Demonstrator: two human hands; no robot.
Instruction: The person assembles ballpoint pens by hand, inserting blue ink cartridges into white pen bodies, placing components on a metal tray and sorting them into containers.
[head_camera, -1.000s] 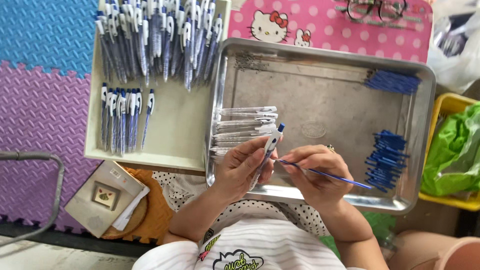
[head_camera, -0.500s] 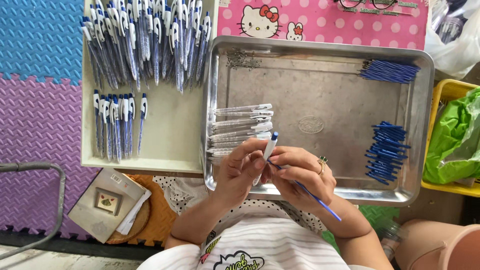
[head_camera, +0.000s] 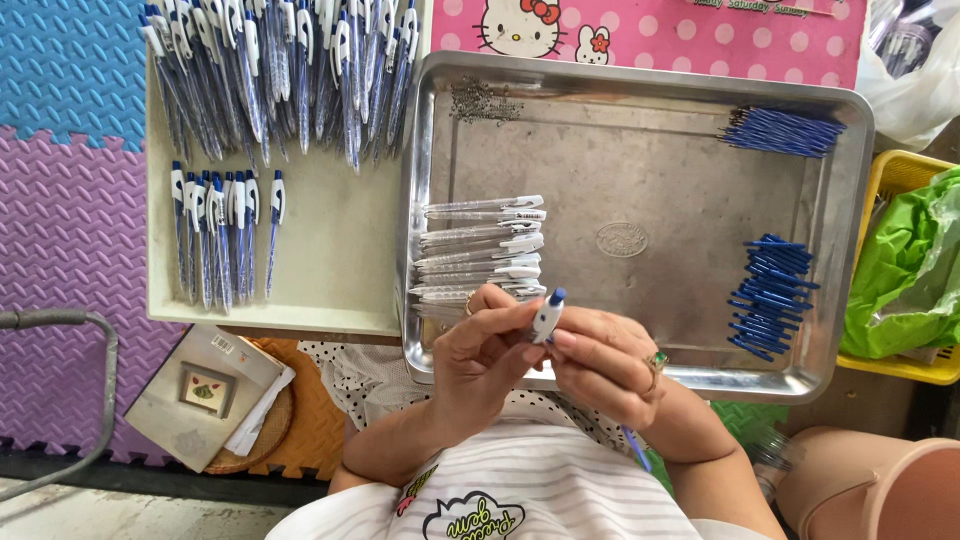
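Left hand (head_camera: 478, 352) and right hand (head_camera: 605, 365) jointly pinch a pen barrel (head_camera: 546, 315), blue cap upward, each grip clenched on it. Just beyond the grip, empty barrels (head_camera: 480, 250) lie stacked in the steel tray (head_camera: 640, 95); blue refills (head_camera: 768, 300) sit rightward, within reach.

Clad in a white top with thin grey stripes and a cartoon cloud print at the chest; bare forearms; green-stoned ring (head_camera: 657, 359) on the right hand (head_camera: 605, 366), another ring (head_camera: 466, 309) on the left hand (head_camera: 482, 350).
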